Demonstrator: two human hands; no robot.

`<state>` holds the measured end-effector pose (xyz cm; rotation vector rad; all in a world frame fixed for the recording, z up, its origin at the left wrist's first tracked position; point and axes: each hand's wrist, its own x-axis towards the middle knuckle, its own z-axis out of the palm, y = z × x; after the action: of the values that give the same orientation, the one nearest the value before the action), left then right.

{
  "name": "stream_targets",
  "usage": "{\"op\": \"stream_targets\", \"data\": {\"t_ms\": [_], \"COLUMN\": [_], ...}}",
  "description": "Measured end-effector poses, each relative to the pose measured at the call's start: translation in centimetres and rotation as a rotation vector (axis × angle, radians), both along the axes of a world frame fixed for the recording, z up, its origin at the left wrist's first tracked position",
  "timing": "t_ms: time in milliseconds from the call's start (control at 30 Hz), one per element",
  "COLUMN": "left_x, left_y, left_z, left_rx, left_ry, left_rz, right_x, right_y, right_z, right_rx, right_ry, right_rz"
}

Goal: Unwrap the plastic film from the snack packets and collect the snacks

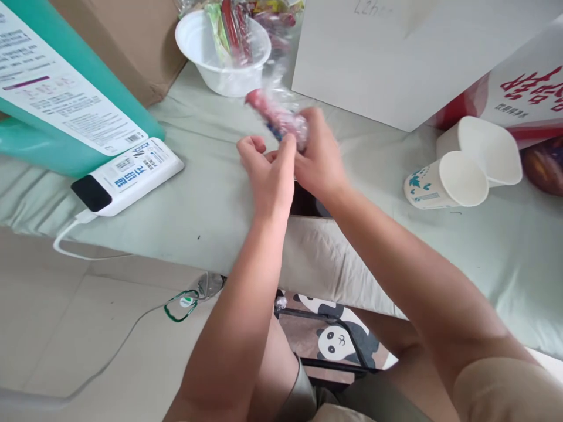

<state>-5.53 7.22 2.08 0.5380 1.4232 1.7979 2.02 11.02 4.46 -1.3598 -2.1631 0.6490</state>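
Note:
My right hand (pixel 321 155) is closed around a pink-and-red packet (pixel 281 116) in clear plastic, blurred by motion. The packet tilts up to the left, with a bit of blue on its lower side. Against its lower end rests the thumb of my left hand (pixel 270 170), whose other fingers are curled and partly hidden. Both hands are above the cloth-covered table (pixel 211 170). Part of a dark object (pixel 305 202) shows beneath them. Just behind is a white plastic bowl (pixel 224 76) holding wrapped snacks (pixel 231 32), with more clear packaging beside it.
At left, a white power bank (pixel 127 176) with a cable lies by a large green bottle (pixel 74 88); a cardboard box (pixel 127 41) stands behind. A white box (pixel 373 58) is at the back. Two paper cups (pixel 464 179) (pixel 492 146) lie tipped at right. Below is the floor (pixel 118 334).

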Motion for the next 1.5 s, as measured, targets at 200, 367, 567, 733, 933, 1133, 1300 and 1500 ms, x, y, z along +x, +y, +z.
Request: {"op": "stream_targets", "data": {"t_ms": [200,367,567,733,933,1133,1300,1500], "left_x": [6.3,11.8,15.7,17.9,18.5,16.5,15.5,14.9], "left_y": [-3.1,-4.8,-4.1,-3.8,-4.5,-4.4,-4.3,-5.0], "left_z": [1.3,-0.3,-3.1,-4.3,-4.5,-4.0,-4.1,-4.2], "left_rx": [0.177,0.163,0.235,0.225,0.271,0.284,0.383,0.354], "left_ry": [-0.191,-0.082,-0.021,0.022,0.175,0.154,0.044,0.193], "left_rz": [-0.799,-0.910,-0.854,-0.870,-0.917,-1.275,-1.495,-1.487], "right_x": [11.8,19.4,25.0,27.4,28.7,29.6,29.6,28.9], "right_y": [-9.4,-14.0,-15.3,-14.5,-14.4,-13.9,-14.3,-15.4], "right_z": [1.0,-1.4,-3.6,-4.2,-4.2,-4.0,-3.7,-4.9], "right_rx": [0.055,0.146,0.154,0.138,0.110,0.180,0.132,0.072], "right_ry": [0.017,0.036,0.211,0.266,0.262,0.259,0.241,0.373], "right_rz": [-0.242,-0.286,-0.038,-0.070,-0.087,-0.014,0.080,0.019]}}
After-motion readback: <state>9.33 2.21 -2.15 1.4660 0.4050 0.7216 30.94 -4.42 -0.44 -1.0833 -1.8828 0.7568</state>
